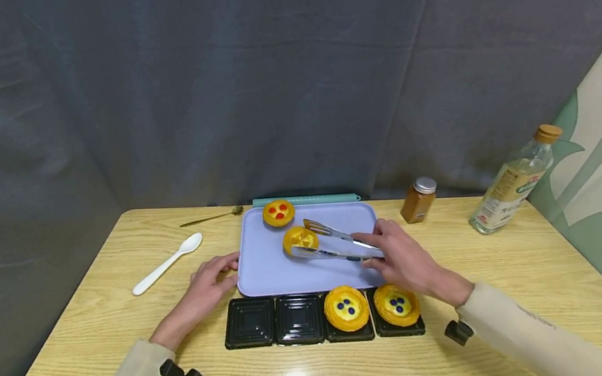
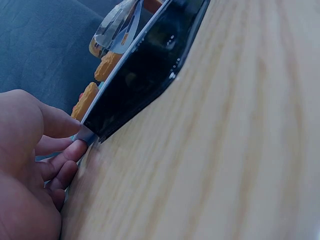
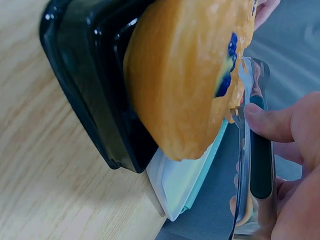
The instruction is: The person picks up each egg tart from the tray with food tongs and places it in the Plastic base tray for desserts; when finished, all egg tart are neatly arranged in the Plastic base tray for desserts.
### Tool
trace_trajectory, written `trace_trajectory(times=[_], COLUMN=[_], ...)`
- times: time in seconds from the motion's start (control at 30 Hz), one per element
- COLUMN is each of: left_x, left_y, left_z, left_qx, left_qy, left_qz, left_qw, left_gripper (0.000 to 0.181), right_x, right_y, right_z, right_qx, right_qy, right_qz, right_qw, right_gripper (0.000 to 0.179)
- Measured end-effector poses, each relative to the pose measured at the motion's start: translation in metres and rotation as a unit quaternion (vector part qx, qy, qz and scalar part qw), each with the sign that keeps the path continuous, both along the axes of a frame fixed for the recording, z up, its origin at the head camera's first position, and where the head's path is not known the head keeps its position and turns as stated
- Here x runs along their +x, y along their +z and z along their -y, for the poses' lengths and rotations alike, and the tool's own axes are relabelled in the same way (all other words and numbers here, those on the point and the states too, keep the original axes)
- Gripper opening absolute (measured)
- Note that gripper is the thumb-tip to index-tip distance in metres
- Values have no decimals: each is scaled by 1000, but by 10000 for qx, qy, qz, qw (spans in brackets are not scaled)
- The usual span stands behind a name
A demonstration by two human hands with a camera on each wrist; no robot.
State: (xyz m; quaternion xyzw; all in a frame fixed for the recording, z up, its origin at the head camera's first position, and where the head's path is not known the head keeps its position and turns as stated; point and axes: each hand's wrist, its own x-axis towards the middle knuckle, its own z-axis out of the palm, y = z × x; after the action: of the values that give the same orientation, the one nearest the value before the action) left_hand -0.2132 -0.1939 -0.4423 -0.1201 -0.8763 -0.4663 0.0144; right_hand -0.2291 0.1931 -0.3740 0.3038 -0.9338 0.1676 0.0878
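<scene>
My right hand (image 1: 406, 260) grips metal tongs (image 1: 330, 231) with dark grips, held over the lavender tray (image 1: 270, 276). The tong arms are spread, their tips on either side of a tart with yellow chunks (image 1: 296, 237). Behind it on the tray sits a tart with red dots (image 1: 279, 215). My left hand (image 1: 208, 288) pinches the tray's left edge between thumb and fingers, as the left wrist view shows. Along the tray's front stand black square containers (image 1: 249, 324); the two on the right hold blue-dotted tarts, one left (image 1: 348, 317) and one right (image 1: 398, 312).
A white spoon (image 1: 164, 268) and a thin dark utensil (image 1: 211, 218) lie left of the tray. Behind it is a teal bar (image 1: 314, 199). A brown spice jar (image 1: 417, 202) and a clear bottle (image 1: 510, 194) stand to the right. A dark curtain (image 1: 241, 93) hangs behind the table.
</scene>
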Motion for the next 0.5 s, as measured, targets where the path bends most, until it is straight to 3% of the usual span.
trace_trajectory(times=[0.5], left_x=[1], left_y=[0], left_z=[-1], left_qx=[28], left_qy=[-46], left_qz=[-111], left_qw=[9999], left_gripper=[49], right_x=[23], right_y=[9], right_z=[-4], right_qx=[-70], right_qy=[209], right_qz=[-278], right_qw=[9994], right_gripper=[54])
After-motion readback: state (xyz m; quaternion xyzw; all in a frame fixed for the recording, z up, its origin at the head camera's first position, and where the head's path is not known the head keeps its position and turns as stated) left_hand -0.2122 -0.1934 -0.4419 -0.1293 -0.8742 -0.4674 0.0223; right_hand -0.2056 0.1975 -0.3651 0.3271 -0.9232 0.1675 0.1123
